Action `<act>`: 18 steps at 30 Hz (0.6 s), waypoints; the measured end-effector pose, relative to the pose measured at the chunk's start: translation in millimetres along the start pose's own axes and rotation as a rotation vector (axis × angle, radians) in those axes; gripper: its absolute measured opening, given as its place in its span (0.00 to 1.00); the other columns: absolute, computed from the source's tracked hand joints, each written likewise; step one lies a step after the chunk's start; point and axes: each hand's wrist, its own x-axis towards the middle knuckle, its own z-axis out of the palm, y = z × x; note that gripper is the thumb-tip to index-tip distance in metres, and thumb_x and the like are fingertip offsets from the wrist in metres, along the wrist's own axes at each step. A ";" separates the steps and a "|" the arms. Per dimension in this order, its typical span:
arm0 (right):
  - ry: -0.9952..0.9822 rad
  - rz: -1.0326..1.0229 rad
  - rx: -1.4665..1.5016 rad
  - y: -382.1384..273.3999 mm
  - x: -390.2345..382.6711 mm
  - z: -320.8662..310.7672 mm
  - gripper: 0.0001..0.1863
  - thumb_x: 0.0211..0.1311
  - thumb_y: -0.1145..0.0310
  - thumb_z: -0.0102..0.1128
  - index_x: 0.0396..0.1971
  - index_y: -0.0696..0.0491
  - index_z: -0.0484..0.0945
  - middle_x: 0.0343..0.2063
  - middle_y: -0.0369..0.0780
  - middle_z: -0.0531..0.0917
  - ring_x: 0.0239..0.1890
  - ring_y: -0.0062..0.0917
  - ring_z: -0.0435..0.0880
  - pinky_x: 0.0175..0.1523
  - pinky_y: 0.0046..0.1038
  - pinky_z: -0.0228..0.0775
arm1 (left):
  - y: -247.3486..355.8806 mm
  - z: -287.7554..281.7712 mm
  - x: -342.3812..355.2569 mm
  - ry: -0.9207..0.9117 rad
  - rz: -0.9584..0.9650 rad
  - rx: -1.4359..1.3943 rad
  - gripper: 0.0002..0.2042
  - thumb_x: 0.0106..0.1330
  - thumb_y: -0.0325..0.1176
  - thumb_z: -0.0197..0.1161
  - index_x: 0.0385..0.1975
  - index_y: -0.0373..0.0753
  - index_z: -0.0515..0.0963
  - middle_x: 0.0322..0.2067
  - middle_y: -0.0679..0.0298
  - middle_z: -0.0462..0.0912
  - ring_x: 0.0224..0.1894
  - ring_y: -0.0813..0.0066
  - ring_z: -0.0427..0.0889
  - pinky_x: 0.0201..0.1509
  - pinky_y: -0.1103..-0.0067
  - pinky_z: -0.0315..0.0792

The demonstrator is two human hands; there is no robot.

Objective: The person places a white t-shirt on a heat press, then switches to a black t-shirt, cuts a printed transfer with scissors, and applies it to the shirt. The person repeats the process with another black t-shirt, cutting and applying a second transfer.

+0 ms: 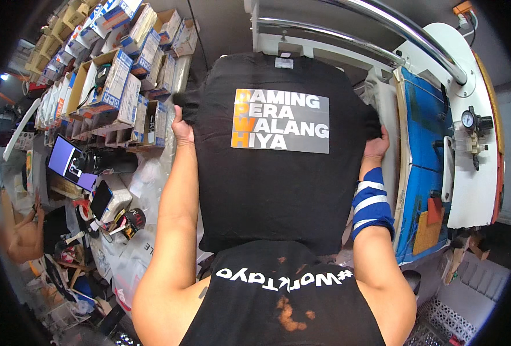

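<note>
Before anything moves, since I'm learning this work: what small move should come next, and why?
Probably ease both sleeves evenly outward: the left hand and right hand are at them, they look bunched there, and the black shirt otherwise lies spread out.

A head-worn fisheye looks down on the nearby spread T-shirt (278, 199).

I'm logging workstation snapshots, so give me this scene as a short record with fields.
left hand: at one sleeve of the black shirt, grip unclear
right hand: at the other sleeve, grip unclear
shirt: spread out, neck end farthest
rectangular panel: orange and white lettering, on the shirt
band: blue and white, right forearm
boxes: cardboard, upper left
</note>
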 end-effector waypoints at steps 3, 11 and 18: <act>0.171 -0.053 0.023 -5.7 8.4 3.9 0.21 0.65 0.67 0.59 0.55 0.61 0.81 0.56 0.47 0.83 0.60 0.42 0.80 0.70 0.46 0.67 | 9.1 -9.9 7.0 0.137 0.017 -0.006 0.24 0.71 0.45 0.64 0.58 0.34 0.78 0.56 0.58 0.83 0.59 0.57 0.80 0.69 0.60 0.69; 0.199 -0.241 -0.121 7.0 1.8 21.9 0.18 0.61 0.68 0.62 0.49 0.59 0.83 0.49 0.45 0.86 0.52 0.42 0.85 0.64 0.45 0.73 | 12.3 -19.1 6.5 0.384 0.132 0.137 0.28 0.71 0.48 0.59 0.61 0.29 0.75 0.61 0.51 0.79 0.64 0.49 0.76 0.73 0.56 0.62; 0.065 -0.128 0.081 1.5 -11.7 26.6 0.19 0.62 0.69 0.60 0.52 0.58 0.81 0.52 0.46 0.85 0.55 0.45 0.82 0.67 0.51 0.67 | 28.0 -4.3 -10.1 0.247 0.016 -0.056 0.30 0.66 0.50 0.64 0.60 0.32 0.76 0.61 0.53 0.80 0.63 0.50 0.75 0.72 0.56 0.62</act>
